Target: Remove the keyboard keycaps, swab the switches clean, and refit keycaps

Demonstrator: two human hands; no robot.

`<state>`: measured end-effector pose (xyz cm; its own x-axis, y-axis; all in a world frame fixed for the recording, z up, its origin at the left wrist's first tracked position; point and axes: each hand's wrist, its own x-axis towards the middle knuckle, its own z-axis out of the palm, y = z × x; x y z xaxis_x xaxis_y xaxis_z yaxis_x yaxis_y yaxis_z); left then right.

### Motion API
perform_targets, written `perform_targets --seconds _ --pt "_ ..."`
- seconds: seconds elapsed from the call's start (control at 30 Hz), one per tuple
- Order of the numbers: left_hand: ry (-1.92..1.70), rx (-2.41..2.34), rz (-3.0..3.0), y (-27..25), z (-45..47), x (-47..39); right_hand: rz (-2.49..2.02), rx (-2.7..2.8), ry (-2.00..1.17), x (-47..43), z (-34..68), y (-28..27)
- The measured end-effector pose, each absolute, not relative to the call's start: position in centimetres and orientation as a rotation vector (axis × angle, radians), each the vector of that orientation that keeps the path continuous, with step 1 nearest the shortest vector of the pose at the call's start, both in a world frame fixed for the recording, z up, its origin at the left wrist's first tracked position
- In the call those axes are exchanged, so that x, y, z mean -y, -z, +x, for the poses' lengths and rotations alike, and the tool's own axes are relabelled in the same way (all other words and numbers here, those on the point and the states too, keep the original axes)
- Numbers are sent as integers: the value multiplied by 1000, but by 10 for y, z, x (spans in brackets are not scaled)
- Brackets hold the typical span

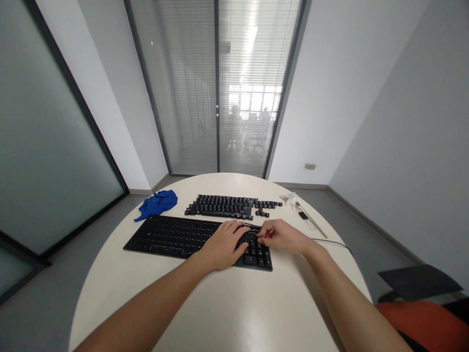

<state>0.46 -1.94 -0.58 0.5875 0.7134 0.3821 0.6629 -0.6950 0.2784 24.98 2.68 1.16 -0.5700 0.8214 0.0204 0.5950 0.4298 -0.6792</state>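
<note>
A black keyboard (164, 235) lies slightly askew on the white round table (234, 313). Its left and middle parts look stripped of keycaps, while caps sit on the number pad at its right end. My left hand (224, 244) rests across the keyboard just left of the number pad, fingers spread. Over the pad's upper right, my right hand (281, 235) is closed in a pinch; what its fingertips hold is too small and hidden to make out. Beyond the keyboard, loose black keycaps (223, 205) are laid out in keyboard order.
A crumpled blue cloth (158, 202) lies at the far left. At the right are a white crumpled tissue (290, 198), a thin stick-like tool (315, 224) and a dark cable (331, 242). A chair with an orange seat (425, 322) stands at the lower right.
</note>
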Motion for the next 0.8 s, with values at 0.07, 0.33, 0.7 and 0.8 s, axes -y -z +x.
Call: perform_targets --seconds 0.07,0.33,0.7,0.8 --pt "-720 -1150 2729 3 5 21 -1174 2355 -907 -26 249 -15" --pt "-651 -993 2813 -3 4 23 -1166 2294 -980 -26 249 -17" --pt "-629 -987 2780 -6 4 21 -1228 2231 -1080 -32 251 -9" --pt "-618 -989 2776 -7 5 20 -1258 2219 -1104 -34 251 -7"
